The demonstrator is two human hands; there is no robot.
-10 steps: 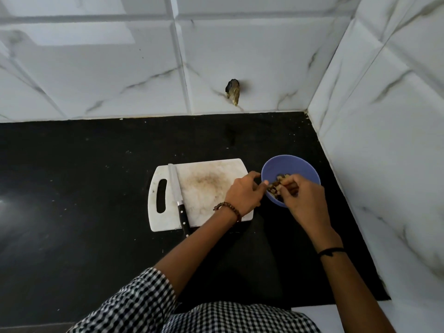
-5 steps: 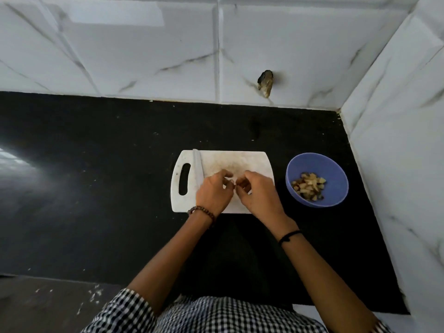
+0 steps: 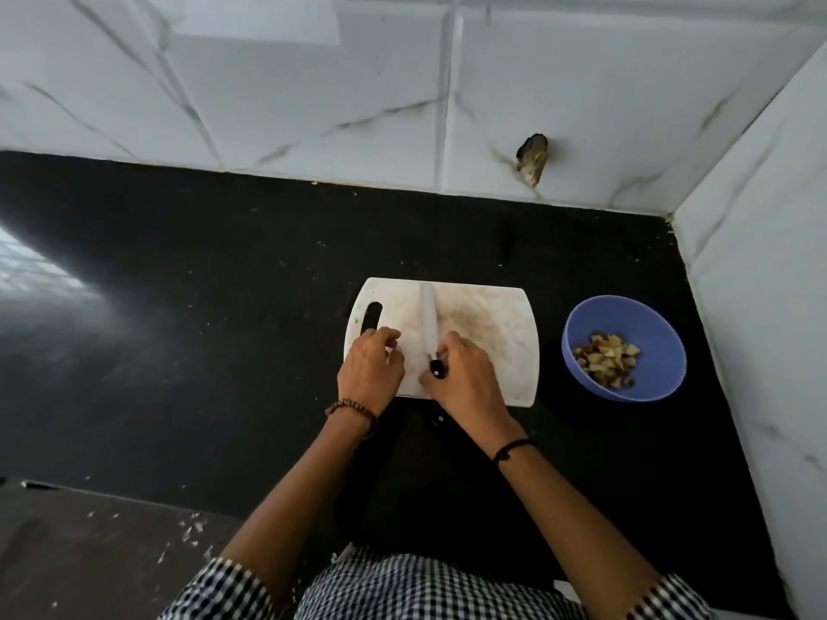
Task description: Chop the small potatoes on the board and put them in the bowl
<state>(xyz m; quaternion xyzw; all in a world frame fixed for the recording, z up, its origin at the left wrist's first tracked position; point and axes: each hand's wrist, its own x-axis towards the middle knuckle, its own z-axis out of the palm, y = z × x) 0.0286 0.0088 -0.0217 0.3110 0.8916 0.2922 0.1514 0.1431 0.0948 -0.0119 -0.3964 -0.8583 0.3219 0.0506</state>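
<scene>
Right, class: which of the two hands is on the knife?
The right hand, wearing the black wristband: its fingers grip the knife by its handle. The left hand, with the beaded bracelet, lies on the board beside the blade.

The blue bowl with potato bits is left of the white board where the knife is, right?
No. The head view shows the blue bowl with potato bits right of the white board where the knife is, not left.
</scene>
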